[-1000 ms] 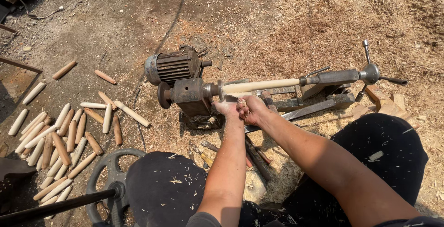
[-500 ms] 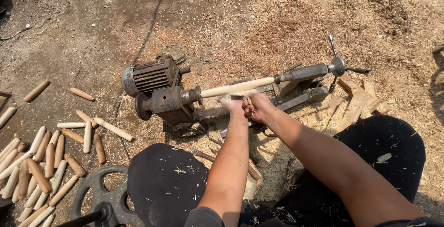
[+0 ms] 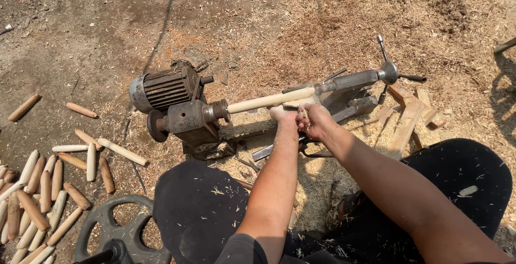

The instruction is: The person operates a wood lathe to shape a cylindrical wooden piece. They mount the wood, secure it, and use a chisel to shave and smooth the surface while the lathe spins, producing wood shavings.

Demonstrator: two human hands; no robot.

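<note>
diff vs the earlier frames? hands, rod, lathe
Mostly the view panned right: the pile of wooden pegs slid toward the left edge. Both hands slid right along the pale rod; left hand and right hand are now near the tailstock end. Nothing picked up or let go; lathe and rod unmoved.

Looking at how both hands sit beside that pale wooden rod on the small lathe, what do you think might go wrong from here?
1. The left hand and right hand are bare and right under the pale wooden rod; fingers might get caught or grazed.
2. Wood shavings cover the ground and dark trousers; chips may fly up towards the face.
</note>
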